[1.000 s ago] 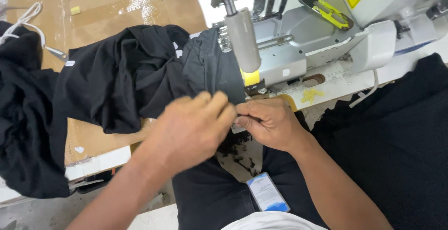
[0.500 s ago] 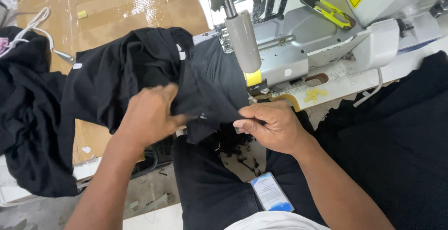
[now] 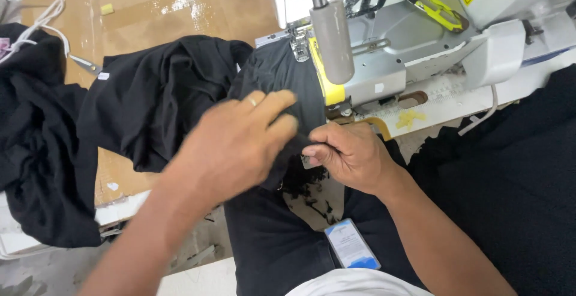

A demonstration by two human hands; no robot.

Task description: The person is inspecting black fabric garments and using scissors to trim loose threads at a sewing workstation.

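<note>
A garment sewing workshop: an industrial sewing machine (image 3: pixel 384 50) stands at one o'clock on the desk (image 3: pixel 420 116), black fabric pieces (image 3: pixel 150 98) pile up at nine o'clock, and thread scraps (image 3: pixel 309 188) litter the centre.

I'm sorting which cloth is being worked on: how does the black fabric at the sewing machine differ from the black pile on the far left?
The black fabric lies spread toward the sewing machine, its edge held by the left hand and right hand. The black pile lies crumpled, untouched, hanging over the cardboard-covered table, with a white cord on top. Both are plain black cloth.
</note>
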